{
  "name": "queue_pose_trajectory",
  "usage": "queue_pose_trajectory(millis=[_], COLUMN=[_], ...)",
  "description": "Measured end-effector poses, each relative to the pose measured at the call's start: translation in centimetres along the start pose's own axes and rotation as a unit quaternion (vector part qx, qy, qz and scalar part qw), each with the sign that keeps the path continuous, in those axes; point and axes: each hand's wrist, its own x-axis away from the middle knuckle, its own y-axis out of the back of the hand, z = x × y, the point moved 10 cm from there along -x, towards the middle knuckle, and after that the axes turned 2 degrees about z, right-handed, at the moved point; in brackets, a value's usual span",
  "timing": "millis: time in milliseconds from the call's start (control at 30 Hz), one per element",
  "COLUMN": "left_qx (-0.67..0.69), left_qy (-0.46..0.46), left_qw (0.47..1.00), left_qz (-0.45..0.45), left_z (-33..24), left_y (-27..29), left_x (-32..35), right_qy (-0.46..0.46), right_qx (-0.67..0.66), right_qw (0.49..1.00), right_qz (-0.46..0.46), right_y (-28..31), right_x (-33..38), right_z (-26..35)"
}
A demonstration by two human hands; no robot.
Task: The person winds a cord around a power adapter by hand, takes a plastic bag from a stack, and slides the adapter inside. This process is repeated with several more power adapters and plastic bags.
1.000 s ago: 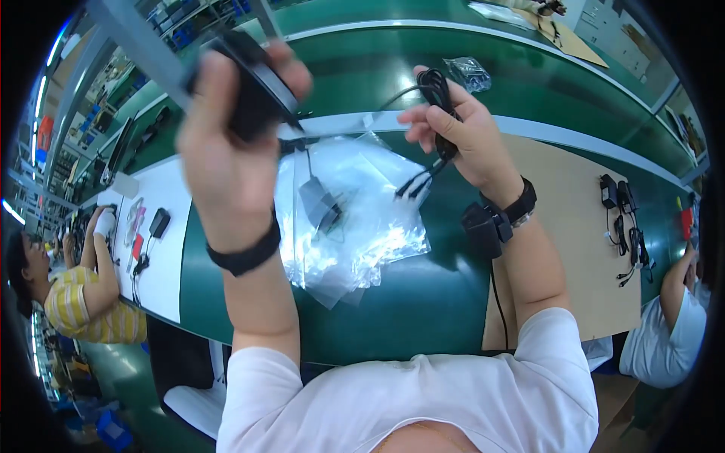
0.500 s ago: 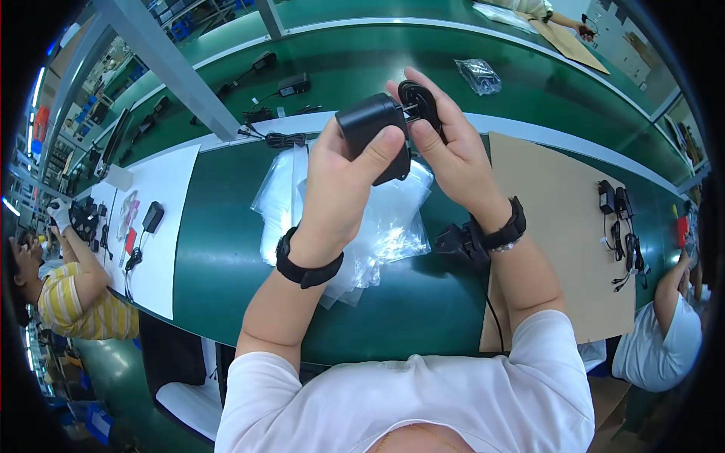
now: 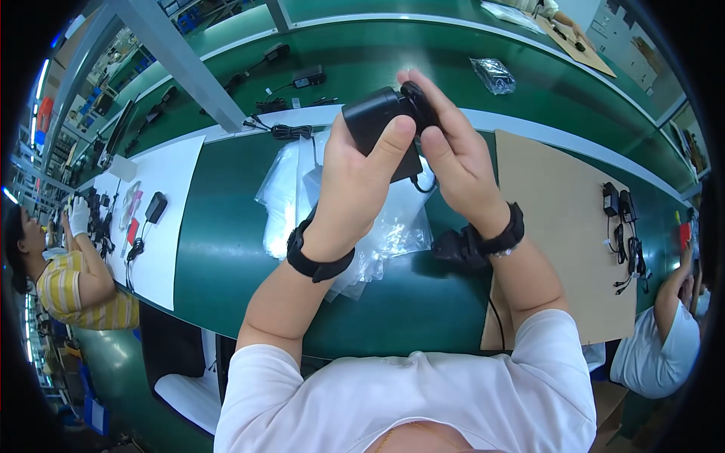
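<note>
My left hand (image 3: 353, 177) is wrapped round a black plug-in power adapter (image 3: 368, 121), its thumb lying across the face. My right hand (image 3: 462, 162) presses a coiled black cable (image 3: 420, 106) against the adapter's right side, fingers stretched up behind the coil. The prongs are hidden between coil and adapter. A short loop of cord hangs under the adapter's lower end. Beneath both hands, clear plastic bags (image 3: 404, 226) lie in a loose pile on the green table (image 3: 226, 226). Each of my wrists wears a black band.
A brown cardboard sheet (image 3: 555, 226) at right bears several adapters with cords (image 3: 621, 226). On a white sheet (image 3: 162, 264) at left lies another adapter (image 3: 156, 208). A bagged item (image 3: 493, 75) rests behind the grey rail. Co-workers sit at both sides.
The coil has come up against the adapter, covering the prongs that showed before. My left hand and the adapter have shifted slightly right. A cord loop now shows below the adapter.
</note>
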Motion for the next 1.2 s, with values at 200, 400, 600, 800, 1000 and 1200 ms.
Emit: queue_pose_trajectory(millis=[200, 400, 600, 800, 1000, 1200], left_qx=[-0.004, -0.018, -0.125, -0.004, -0.022, -0.052], left_qy=[-0.001, -0.073, -0.295, -0.055, -0.079, -0.058], left_qw=[0.999, 0.997, 0.947, 0.998, 0.995, 0.996], left_qz=[0.036, -0.008, -0.025, 0.031, -0.057, -0.041], left_z=[0.1, -2.2, -7.4, -1.6, -1.6, -0.5], left_y=[0.5, 1.2, 2.5, 0.2, 1.6, 2.1], left_x=[-0.5, -0.4, 1.3, 0.3, -0.2, 0.0], right_qy=[0.062, 0.085, -0.395, -0.321, -0.285, -0.258], right_qx=[0.008, 0.161, -0.325, -0.302, -0.193, 0.077], right_qw=[0.998, 0.983, 0.857, 0.897, 0.939, 0.947], right_qz=[0.008, -0.039, 0.061, -0.028, -0.017, 0.178], right_y=[-1.3, 0.0, -2.9, -1.0, -1.1, -2.3], right_x=[0.6, 0.2, 3.7, 2.7, 3.0, 2.6], right_z=[1.3, 4.0, -4.8, -5.9, -4.8, -2.7])
